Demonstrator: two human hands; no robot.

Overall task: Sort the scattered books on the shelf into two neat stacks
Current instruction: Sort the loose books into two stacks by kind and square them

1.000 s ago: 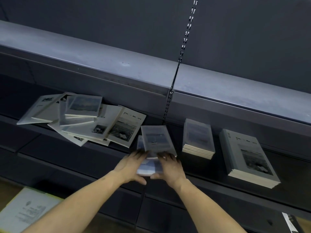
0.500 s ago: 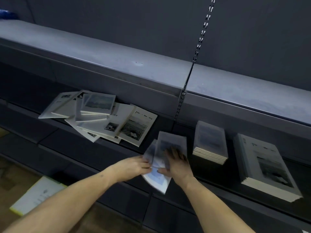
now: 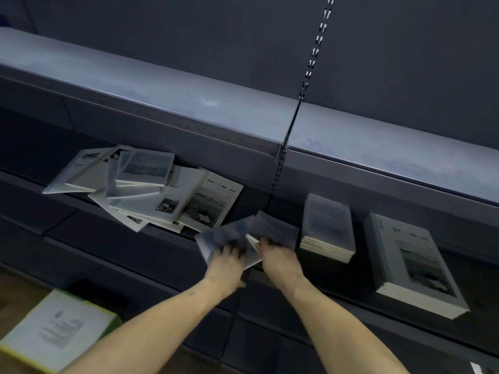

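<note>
We see the shelf running the full width of the view, and toward its right end a stack of large books sits square near the front edge. At the left end the loose heap is still a fan of large and small books, overlapping at odd angles, some corners hanging past the front edge. Between the two, just left of the large stack, stands the stack of small books, squared up. At the front edge, just beside that small stack, our left hand presses its fingers onto one small book, while our right hand holds a second small book; with motion blur, we cannot tell how firm either grip is. Both books are tilted and overlap, partly off the shelf. We judge the risk to be a slip: thin glossy covers held loosely over the edge could slide out and drop to the floor. Setting them down askew could also nudge the small stack out of true.
</note>
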